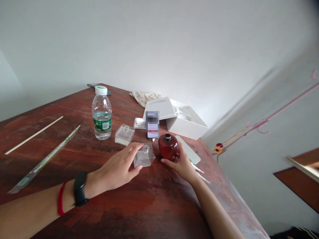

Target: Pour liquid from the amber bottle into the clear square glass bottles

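My left hand (119, 167) is at a clear, square glass bottle (145, 156) with a short open neck, its thumb at the near edge and its fingers along the far left side. My right hand (183, 162) is wrapped around a rounded amber glass bottle (167, 147), thumb in front; that bottle stands upright with its mouth uncapped. Just behind my left fingers sits a second clear square glass bottle (124, 135). How the two held bottles meet the tabletop is partly hidden by my fingers.
On the reddish-brown table (139, 205) stand a water bottle (101, 114) and a propped phone (152, 124) beside a white case (139, 123). An opened white box (186, 122) lies behind. At left are a bare stick (35, 134) and wrapped chopsticks (50, 156); a cloth (144, 97) is farther back.
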{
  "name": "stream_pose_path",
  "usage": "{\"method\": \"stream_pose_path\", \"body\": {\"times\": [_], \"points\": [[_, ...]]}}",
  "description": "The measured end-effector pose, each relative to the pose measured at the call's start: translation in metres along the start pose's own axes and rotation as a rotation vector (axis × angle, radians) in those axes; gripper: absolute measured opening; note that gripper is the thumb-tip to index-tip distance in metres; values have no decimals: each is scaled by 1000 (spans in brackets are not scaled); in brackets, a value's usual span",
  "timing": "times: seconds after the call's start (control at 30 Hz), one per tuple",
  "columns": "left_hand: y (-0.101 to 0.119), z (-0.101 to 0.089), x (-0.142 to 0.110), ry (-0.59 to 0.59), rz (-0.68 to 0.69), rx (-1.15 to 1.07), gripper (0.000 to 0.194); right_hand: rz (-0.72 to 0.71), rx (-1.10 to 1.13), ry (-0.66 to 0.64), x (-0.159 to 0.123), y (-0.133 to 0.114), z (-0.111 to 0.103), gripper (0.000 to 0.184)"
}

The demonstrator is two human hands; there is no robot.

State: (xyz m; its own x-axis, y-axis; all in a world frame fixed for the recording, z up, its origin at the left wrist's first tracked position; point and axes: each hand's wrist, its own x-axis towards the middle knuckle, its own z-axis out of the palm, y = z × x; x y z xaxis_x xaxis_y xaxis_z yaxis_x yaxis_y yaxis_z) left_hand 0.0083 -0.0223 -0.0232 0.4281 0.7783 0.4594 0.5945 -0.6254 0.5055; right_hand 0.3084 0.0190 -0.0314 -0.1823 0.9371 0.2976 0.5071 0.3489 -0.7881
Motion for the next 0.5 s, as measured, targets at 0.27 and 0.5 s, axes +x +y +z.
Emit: {"method": "stream_pose_path", "body": {"times": [0.27,0.5], "points": [[-1,0,0,-22,6,25,59,4,3,-2,-1,-3,0,102],[0,0,0,-30,-4,24,59,-1,-16,1,-1,-3,0,103]]}}
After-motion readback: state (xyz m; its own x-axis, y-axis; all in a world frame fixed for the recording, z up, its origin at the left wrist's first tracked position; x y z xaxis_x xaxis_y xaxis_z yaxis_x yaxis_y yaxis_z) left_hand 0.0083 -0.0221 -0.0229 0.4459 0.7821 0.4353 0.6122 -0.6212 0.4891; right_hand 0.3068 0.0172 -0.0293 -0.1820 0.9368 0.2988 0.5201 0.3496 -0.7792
